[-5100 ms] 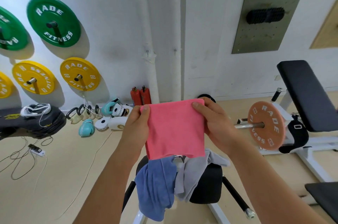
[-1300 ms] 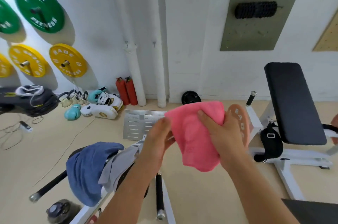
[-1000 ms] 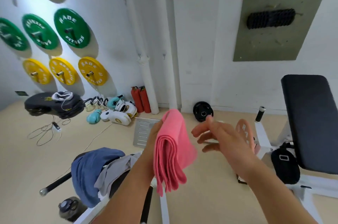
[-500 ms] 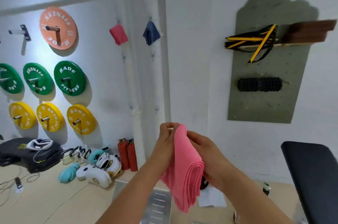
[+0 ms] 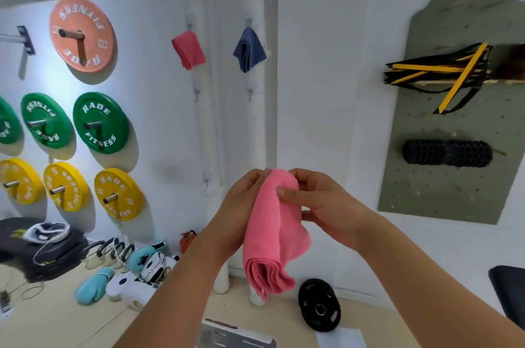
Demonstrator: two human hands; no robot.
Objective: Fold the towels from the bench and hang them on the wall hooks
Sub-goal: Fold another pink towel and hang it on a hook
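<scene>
Head view: folded pink towel (image 5: 272, 234) held up at chest height in front of the white wall, hanging in several layers with the loose ends at the bottom. Left hand (image 5: 241, 205) grips its left side near the top, fingers curled round the fold. Right hand (image 5: 321, 202) pinches the top from the right, thumb across the front face, fingers behind the cloth.

Wall beyond, above the hands: two towels already hung on upper hooks, a red towel (image 5: 188, 49) on the left and a dark blue towel (image 5: 250, 49) on the right, well apart from the held one. Below each, a bare hook, left (image 5: 196, 97) and right (image 5: 249, 96). One more bare hook (image 5: 206, 184) lower down, just left of the left hand. White pipes (image 5: 270, 63) run vertically between and beside the hooks.

Left wall: orange weight plate (image 5: 82, 33) on top, green plates (image 5: 100, 123) under it, yellow plates (image 5: 118, 194) lowest. Floor below: pale blue and white boxing gloves (image 5: 127, 276), a red extinguisher (image 5: 187, 239), a black pad with cables.

Right: grey pegboard (image 5: 454, 191) carrying yellow-and-black straps (image 5: 437, 72) and a black foam roller (image 5: 446, 153). Small black plate (image 5: 319, 308) leans against the wall base, under the right forearm. Edge of a black worktop pad at far right.
</scene>
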